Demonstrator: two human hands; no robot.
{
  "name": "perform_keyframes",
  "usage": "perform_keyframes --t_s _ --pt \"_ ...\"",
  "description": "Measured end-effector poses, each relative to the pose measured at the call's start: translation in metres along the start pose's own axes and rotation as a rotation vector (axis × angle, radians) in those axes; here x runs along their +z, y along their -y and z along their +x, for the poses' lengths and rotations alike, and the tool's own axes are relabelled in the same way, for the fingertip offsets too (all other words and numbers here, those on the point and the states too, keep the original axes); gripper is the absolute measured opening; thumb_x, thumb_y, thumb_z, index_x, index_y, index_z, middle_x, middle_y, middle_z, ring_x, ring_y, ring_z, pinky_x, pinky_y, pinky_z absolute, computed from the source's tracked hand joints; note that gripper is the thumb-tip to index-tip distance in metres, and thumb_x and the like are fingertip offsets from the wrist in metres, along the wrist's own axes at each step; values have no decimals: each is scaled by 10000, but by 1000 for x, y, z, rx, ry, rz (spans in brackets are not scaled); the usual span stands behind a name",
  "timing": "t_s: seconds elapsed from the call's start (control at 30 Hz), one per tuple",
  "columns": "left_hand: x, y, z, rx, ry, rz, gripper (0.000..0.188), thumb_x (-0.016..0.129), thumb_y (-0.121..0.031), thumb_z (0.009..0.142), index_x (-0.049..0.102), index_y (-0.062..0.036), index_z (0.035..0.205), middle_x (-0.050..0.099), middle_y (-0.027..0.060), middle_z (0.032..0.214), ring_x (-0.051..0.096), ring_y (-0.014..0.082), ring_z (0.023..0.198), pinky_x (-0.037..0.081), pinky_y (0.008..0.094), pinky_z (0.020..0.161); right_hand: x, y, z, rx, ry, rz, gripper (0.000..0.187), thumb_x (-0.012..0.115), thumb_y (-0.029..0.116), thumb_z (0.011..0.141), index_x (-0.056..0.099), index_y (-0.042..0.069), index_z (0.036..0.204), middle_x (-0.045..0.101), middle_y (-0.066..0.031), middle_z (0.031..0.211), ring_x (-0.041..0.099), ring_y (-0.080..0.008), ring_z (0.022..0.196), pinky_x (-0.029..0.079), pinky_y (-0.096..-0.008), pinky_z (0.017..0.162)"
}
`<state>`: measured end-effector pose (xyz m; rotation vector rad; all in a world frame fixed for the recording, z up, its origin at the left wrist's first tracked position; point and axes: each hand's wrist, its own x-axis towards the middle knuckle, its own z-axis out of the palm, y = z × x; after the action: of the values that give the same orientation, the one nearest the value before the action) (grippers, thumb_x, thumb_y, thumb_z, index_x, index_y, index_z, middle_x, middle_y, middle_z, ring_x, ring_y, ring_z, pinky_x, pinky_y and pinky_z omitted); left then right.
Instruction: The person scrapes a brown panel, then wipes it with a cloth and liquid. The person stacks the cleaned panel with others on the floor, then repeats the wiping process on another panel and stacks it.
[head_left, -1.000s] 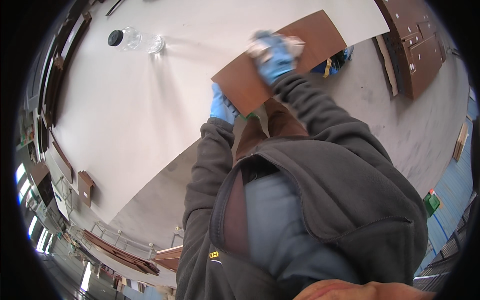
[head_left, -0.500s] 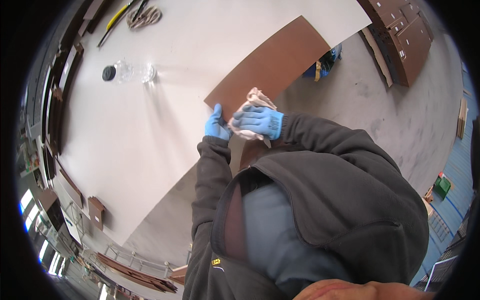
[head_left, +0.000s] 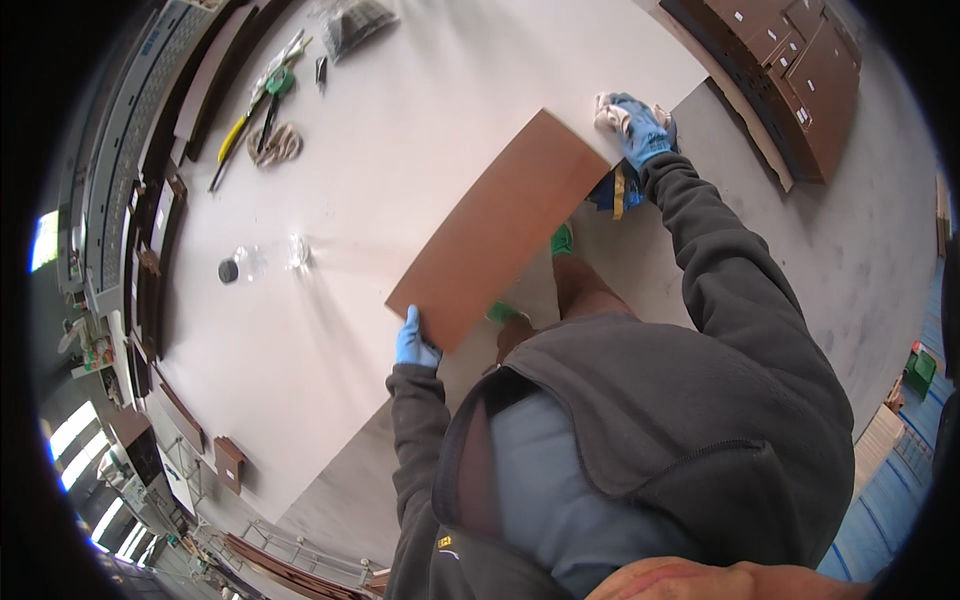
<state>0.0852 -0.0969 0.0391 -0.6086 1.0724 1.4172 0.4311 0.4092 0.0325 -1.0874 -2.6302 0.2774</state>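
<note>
A flat brown panel lies aslant over the near edge of the white table. At its near left corner my left hand, in a blue glove, grips the edge, with the thumb on top and the other fingers hidden beneath. My right hand, also gloved in blue, is just beyond the panel's far right end. It is closed on a crumpled whitish rag, and the hand is apart from the panel.
A clear bottle with a black cap lies on the table at left. Farther back are a yellow-handled tool, a coil of cord and a grey bag. Stacked brown panels stand at far right; a blue bag is below the table edge.
My right hand has moved with the rag from the panel's near left end to beyond its far right end. My left hand keeps its hold on the near corner. The view has shifted.
</note>
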Motion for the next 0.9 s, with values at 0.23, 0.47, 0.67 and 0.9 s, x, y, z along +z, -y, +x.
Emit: perform_keyframes --t_s 0.23,0.47,0.67,0.9 --pt "100 -29 -97 439 15 383 526 714 -167 972 548 59 1418 669 157 1335 675 289 1182 541 430 1032 -47 -32 67 223 -105 -158 628 705 313 904 537 123 1479 504 -152 1570 435 -319 1477 303 -464 1221" --pt "223 -67 -198 894 -10 719 341 683 -132 943 695 38 1239 753 142 1121 731 249 982 575 378 907 -79 -2 19 232 -325 375 658 728 384 926 553 28 1450 537 -180 1524 473 -329 1444 342 -439 1216" --pt "313 -87 -180 1082 391 742 764 803 -393 829 557 6 1432 663 169 1332 676 344 1154 572 474 989 -114 -41 -103 805 -216 1856 535 558 362 1082 502 10 1482 576 -151 1482 561 -335 1340 485 -437 1087" --pt "476 -51 -138 875 1041 1112 476 825 -158 706 728 50 1123 734 189 1077 707 298 971 560 421 848 -194 -80 -252 618 47 2045 562 470 422 1102 446 65 1535 507 -156 1533 573 -341 1302 475 -505 1072"
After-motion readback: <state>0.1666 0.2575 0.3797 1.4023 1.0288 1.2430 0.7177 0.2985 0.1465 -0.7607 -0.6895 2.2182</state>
